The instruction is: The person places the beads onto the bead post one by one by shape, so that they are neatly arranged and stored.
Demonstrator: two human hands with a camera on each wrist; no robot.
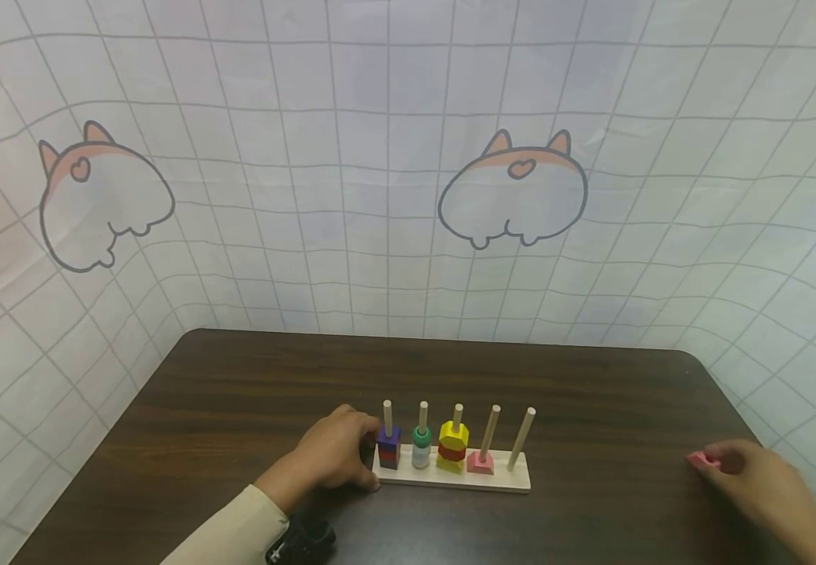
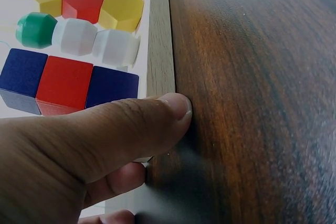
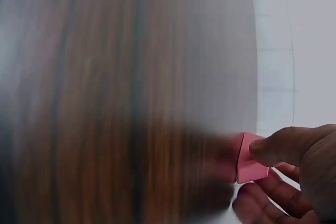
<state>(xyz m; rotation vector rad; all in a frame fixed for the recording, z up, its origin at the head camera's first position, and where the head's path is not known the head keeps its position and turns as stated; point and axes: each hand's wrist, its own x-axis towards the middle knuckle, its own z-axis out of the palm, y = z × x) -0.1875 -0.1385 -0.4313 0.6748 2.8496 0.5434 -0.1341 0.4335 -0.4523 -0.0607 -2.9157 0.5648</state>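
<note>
A pale wooden pegboard with a row of upright pegs stands on the table. My left hand grips its left end, and in the left wrist view the thumb lies along its edge. Beside that hand, the leftmost peg carries blue and red square blocks. Green and white rounded beads follow, then yellow and red hexagonal blocks. One pink block sits low on its peg, and the rightmost peg is bare. Far to the right, my right hand pinches another pink block between thumb and fingers.
The dark wood-grain table has rounded far corners. A white grid-patterned curtain with cartoon animal prints hangs behind and along both sides. A black device is strapped at my left wrist, below the cream sleeve.
</note>
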